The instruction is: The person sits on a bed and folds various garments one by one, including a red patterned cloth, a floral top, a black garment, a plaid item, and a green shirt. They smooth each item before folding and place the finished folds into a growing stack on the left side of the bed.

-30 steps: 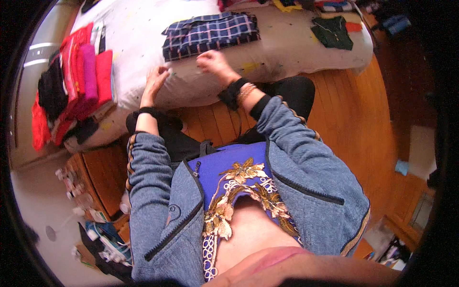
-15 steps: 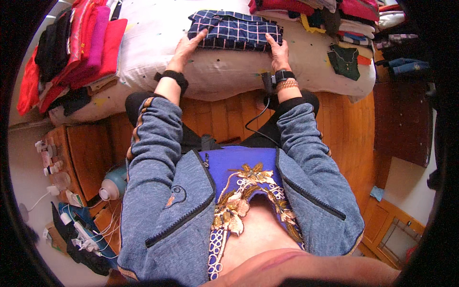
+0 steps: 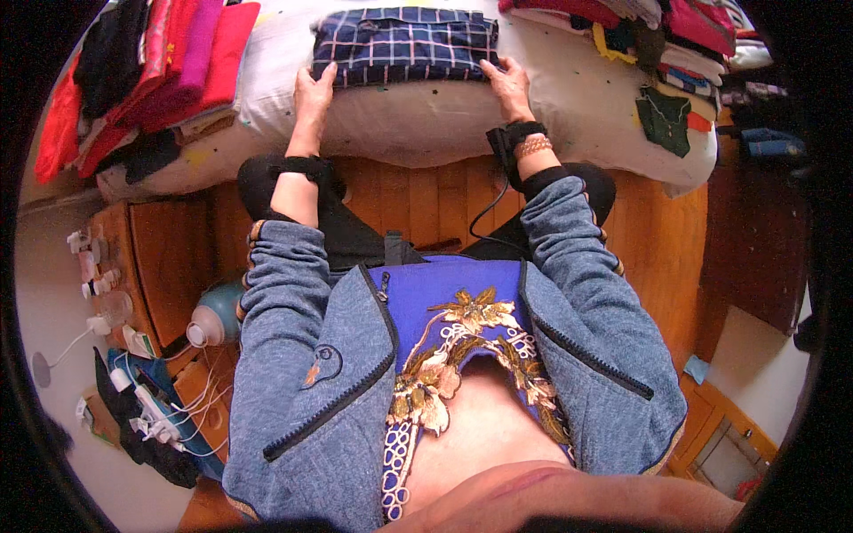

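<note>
A folded navy checked garment with white and pinkish lines lies on the white bedspread in front of me. My left hand is at its near left corner, thumb along the edge. At the near right corner, my right hand has its thumb against the cloth and its other fingers around the outer side. Both hands hold the bundle between them; some fingertips are hidden by the cloth. Dark straps circle both wrists, and a cable hangs from the right one.
Red, purple and black folded clothes are stacked at the left. Another clothes pile stands at the far right, near a dark green garment. The white bedspread ends above a wooden floor. A power strip with cables lies lower left.
The checked garment has shifted left and slightly farther away in the picture. My hands have slid from its top surface toward its near corners, with the thumbs now at the edges.
</note>
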